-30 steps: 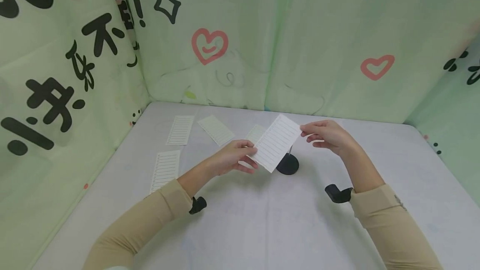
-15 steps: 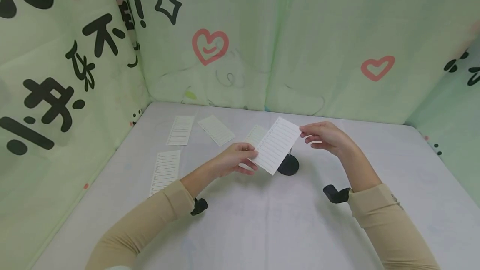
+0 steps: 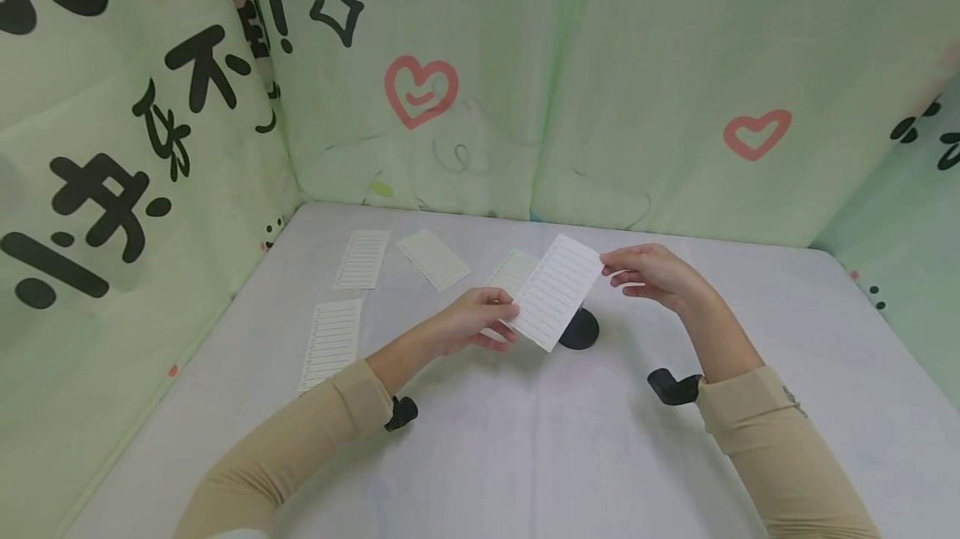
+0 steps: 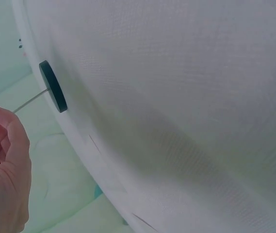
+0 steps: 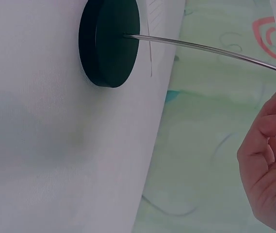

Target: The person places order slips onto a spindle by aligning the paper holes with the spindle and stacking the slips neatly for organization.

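My left hand [image 3: 476, 322] pinches the lower left edge of a white lined paper card [image 3: 558, 293], held tilted above the table. At the card's right corner are the pinched thumb and index finger of my right hand [image 3: 652, 276]. Behind the card stands a memo clip stand with a round black base [image 3: 580, 331]. Its thin metal rod [image 5: 196, 47] runs up to my right fingertips in the right wrist view. The rod's top end is hidden, so its contact with the card does not show. My left hand [image 4: 7, 170] is partly cut off in the left wrist view.
Several similar lined cards lie on the white table [image 3: 465, 456]: two on the left, a near one [image 3: 330, 343] and a far one [image 3: 362, 260], a slanted one [image 3: 433, 260], and one partly behind the held card [image 3: 512, 270]. Green printed curtains [image 3: 637, 64] enclose the table.
The held card has tilted slightly, its lower corner shifting right and down as my left hand moves a little the same way. My right hand has barely moved.
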The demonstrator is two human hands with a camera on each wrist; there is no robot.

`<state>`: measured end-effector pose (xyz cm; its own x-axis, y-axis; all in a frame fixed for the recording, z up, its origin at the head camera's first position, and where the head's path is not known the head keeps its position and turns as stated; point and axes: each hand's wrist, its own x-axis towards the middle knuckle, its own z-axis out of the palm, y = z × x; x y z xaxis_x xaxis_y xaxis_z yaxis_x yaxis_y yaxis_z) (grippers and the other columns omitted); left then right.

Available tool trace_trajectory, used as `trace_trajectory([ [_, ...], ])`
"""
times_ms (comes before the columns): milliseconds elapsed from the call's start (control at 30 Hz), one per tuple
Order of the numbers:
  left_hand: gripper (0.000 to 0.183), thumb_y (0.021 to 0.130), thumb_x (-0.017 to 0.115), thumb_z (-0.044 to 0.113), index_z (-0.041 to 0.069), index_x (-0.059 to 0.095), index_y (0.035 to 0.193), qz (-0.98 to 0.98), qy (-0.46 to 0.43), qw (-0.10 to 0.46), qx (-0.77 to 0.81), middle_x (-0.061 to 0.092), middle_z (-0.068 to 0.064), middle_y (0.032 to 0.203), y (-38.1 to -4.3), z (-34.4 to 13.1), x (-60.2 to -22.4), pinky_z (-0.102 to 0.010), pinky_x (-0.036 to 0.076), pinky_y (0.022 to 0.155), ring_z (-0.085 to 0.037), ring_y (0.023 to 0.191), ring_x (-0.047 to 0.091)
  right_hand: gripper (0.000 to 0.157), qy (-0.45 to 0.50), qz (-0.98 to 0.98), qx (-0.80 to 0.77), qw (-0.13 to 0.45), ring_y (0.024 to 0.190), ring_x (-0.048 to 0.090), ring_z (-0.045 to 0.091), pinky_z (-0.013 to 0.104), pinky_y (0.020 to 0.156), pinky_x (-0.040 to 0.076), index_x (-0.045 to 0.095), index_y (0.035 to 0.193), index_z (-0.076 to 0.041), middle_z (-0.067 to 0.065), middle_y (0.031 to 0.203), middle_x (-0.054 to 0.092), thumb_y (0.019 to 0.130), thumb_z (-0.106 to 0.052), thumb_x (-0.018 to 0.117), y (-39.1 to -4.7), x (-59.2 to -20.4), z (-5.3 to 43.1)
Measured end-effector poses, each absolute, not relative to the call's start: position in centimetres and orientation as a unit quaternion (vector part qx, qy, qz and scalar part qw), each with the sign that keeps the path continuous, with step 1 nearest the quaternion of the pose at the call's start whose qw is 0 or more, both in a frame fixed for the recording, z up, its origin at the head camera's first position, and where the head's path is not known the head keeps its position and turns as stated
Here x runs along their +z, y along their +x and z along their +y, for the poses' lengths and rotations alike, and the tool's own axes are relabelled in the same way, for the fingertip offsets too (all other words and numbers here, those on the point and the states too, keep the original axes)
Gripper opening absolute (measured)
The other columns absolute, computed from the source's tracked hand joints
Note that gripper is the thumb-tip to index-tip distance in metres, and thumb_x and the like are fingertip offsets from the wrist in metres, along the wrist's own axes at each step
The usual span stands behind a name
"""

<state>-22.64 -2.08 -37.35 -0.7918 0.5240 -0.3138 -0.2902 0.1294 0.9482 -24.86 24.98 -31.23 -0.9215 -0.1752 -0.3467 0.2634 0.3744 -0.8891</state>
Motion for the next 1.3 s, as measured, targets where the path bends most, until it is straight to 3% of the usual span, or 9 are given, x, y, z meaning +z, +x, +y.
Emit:
trace_trajectory([
  [667,0.010,0.093,0.051,0.012,0.002,0.052,0.094,0.722,0.078,0.297,0.621,0.056,-0.004,0.083,-22.8,-1.4,-38.4,-0.032,0.055,0.067,-0.016,0.070,0.060,0.042,0.001,0.838,-0.510,0.195,0.075,0.057,0.011,0.025,0.071,0.047,0.053,0.114,0.008,-0.004,0.083,0.060,0.090,-0.026,0.057,-25.0,-31.8,25.1],
  [900,0.007,0.092,0.052,0.010,0.003,0.052,0.091,0.739,0.046,0.334,0.584,0.058,-0.007,0.080,-22.4,-1.4,-39.5,-0.027,0.053,0.060,-0.016,0.067,0.058,0.037,0.003,0.846,-0.469,0.255,0.083,0.059,0.018,0.028,0.073,0.046,0.055,0.113,0.006,0.003,0.089,0.061,0.091,-0.024,0.055,-25.4,-34.1,25.7],
  [1067,0.007,0.091,0.053,0.009,0.003,0.053,0.088,0.749,0.028,0.349,0.562,0.059,-0.009,0.072,-22.0,-1.6,-39.9,-0.026,0.053,0.054,-0.016,0.059,0.058,0.030,0.002,0.834,-0.463,0.301,0.078,0.059,0.016,0.028,0.070,0.046,0.058,0.108,0.003,0.002,0.083,0.062,0.091,-0.021,0.055,-25.6,-35.3,25.9],
  [1300,0.009,0.090,0.054,0.010,0.003,0.055,0.085,0.762,0.024,0.360,0.538,0.063,-0.008,0.070,-22.0,-1.6,-40.1,-0.020,0.048,0.047,-0.014,0.056,0.059,0.029,0.003,0.835,-0.454,0.313,0.071,0.060,0.012,0.024,0.063,0.046,0.058,0.108,0.004,0.000,0.079,0.062,0.090,-0.019,0.055,-25.7,-36.1,25.7],
])
